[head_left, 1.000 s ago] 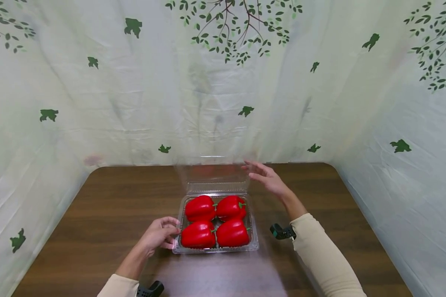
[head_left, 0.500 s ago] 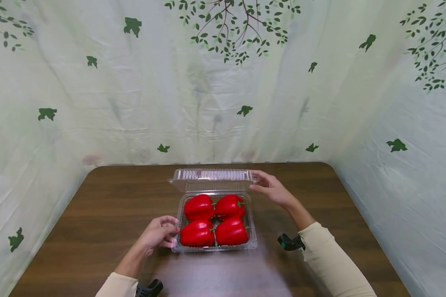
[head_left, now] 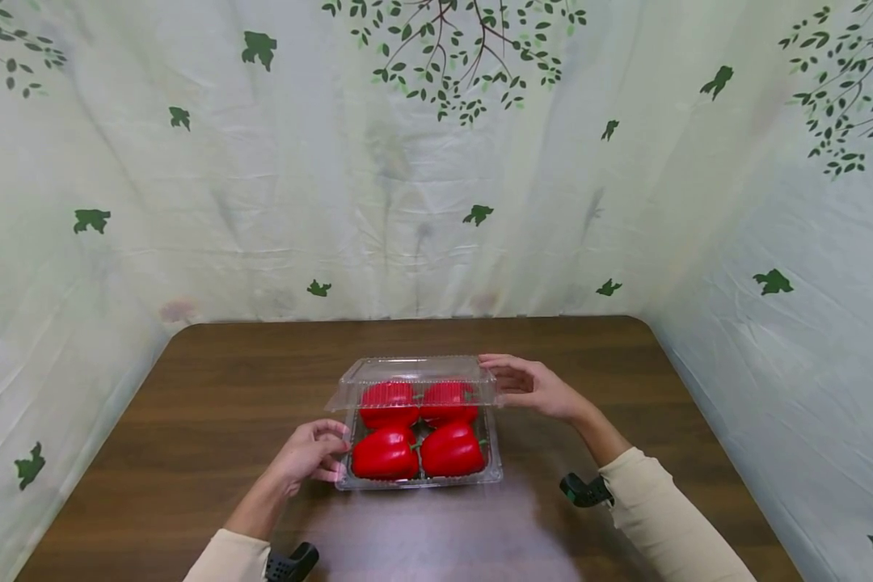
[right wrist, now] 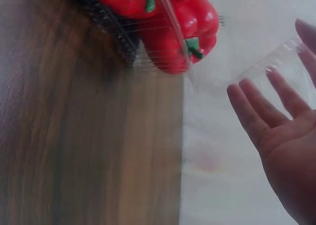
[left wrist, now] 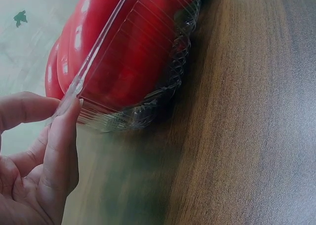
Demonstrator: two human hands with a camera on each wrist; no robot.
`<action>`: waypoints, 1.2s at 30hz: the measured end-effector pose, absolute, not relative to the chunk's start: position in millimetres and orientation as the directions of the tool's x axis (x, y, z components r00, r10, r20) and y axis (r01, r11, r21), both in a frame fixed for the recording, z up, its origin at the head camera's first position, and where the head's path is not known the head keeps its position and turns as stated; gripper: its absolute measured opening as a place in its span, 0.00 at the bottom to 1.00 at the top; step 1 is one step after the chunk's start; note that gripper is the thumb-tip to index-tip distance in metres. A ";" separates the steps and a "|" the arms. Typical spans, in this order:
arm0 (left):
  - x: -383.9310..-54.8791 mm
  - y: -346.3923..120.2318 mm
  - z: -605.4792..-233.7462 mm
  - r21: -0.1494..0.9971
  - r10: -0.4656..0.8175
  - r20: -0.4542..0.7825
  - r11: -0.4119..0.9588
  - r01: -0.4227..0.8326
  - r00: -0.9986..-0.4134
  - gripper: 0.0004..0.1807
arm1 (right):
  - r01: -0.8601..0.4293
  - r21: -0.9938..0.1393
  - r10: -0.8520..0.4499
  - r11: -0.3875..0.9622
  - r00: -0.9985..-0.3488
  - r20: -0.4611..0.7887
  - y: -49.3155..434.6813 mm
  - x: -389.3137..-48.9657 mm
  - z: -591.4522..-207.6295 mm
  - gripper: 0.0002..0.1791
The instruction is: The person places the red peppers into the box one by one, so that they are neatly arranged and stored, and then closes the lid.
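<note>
A clear plastic clamshell container [head_left: 444, 483] sits on the table with several red bell peppers [head_left: 453, 449] inside, stems green. My left hand [head_left: 307, 457] pinches its left rim between thumb and fingers; the left wrist view shows that rim [left wrist: 74, 89] between the fingertips. The hinged lid [head_left: 415, 370] leans forward over the back peppers, partly lowered, its front edge raised. At the lid's right side is my right hand [head_left: 541, 390], fingers on its top corner and thumb near the front edge. In the right wrist view these fingers [right wrist: 284, 94] look straight and spread, touching the lid.
The brown wooden table [head_left: 211, 420] ends at the back against a pale curtain [head_left: 262, 202] printed with leaves. Curtain also stands at both sides. A black wrist device [head_left: 585, 490] is on the right forearm, and another [head_left: 292, 563] on the left.
The lid has swung from standing upright at the back to leaning forward over the back peppers. My right hand has moved down and toward me with it. The left hand stays on the rim.
</note>
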State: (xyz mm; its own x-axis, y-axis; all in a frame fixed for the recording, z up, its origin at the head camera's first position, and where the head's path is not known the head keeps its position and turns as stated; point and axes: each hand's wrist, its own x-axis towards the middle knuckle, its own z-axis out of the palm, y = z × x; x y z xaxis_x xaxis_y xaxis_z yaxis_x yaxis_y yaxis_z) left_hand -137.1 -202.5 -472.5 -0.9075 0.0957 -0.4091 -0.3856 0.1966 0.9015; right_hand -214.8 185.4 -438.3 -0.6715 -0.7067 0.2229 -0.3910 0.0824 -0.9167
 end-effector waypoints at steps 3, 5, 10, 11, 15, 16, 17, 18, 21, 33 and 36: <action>-137.1 -202.7 -473.7 0.900 0.089 -0.410 0.202 -0.386 -0.908 0.16 | -0.412 -0.909 -0.731 0.066 -0.640 0.237 187.8 -213.5 -441.4 0.31; -136.9 -202.7 -474.4 0.900 0.084 -0.408 0.206 -0.384 -0.909 0.17 | -0.400 -0.916 -0.740 0.038 -0.627 0.243 188.8 -212.1 -443.1 0.29; -136.1 -202.2 -474.8 0.899 0.083 -0.409 0.211 -0.385 -0.909 0.18 | -0.332 -0.943 -0.724 0.006 -0.652 0.225 187.3 -205.2 -446.8 0.24; -135.7 -202.2 -474.7 0.898 0.085 -0.409 0.214 -0.384 -0.909 0.18 | -0.331 -0.944 -0.715 0.016 -0.664 0.220 186.3 -203.1 -447.3 0.23; -135.0 -202.0 -474.2 0.899 0.079 -0.405 0.217 -0.381 -0.911 0.18 | -0.361 -0.924 -0.672 0.126 -0.716 0.189 181.7 -195.5 -450.6 0.21; -135.1 -201.9 -474.2 0.899 0.076 -0.405 0.214 -0.381 -0.911 0.17 | -0.368 -0.916 -0.661 0.158 -0.729 0.178 180.3 -193.8 -450.8 0.22; -135.4 -202.1 -474.2 0.901 0.079 -0.402 0.213 -0.378 -0.912 0.17 | -0.375 -0.908 -0.652 0.188 -0.739 0.170 178.8 -192.1 -450.8 0.23; -135.7 -202.3 -474.3 0.902 0.080 -0.400 0.212 -0.376 -0.913 0.17 | -0.380 -0.899 -0.646 0.218 -0.747 0.160 177.5 -190.7 -450.8 0.24; -136.7 -202.6 -474.4 0.907 0.092 -0.390 0.210 -0.365 -0.916 0.16 | -0.406 -0.868 -0.635 0.286 -0.759 0.146 173.9 -186.3 -449.4 0.27; -135.0 -203.0 -475.3 0.909 0.076 -0.380 0.215 -0.357 -0.922 0.16 | -0.492 -0.771 -0.642 0.404 -0.753 0.144 168.9 -173.4 -453.3 0.28; -134.9 -202.5 -474.8 0.909 0.076 -0.383 0.210 -0.361 -0.920 0.16 | -0.517 -0.743 -0.647 0.425 -0.747 0.150 168.5 -172.4 -455.5 0.30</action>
State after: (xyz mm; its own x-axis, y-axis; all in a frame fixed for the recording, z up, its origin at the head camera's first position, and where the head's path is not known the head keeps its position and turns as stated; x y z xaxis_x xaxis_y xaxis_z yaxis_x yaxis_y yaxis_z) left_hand -134.9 -202.5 -474.8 -0.9205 0.0763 -0.3833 -0.3610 0.2099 0.9086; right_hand -172.4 168.5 -455.5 -0.7474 -0.6472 0.1501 -0.5170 0.4245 -0.7433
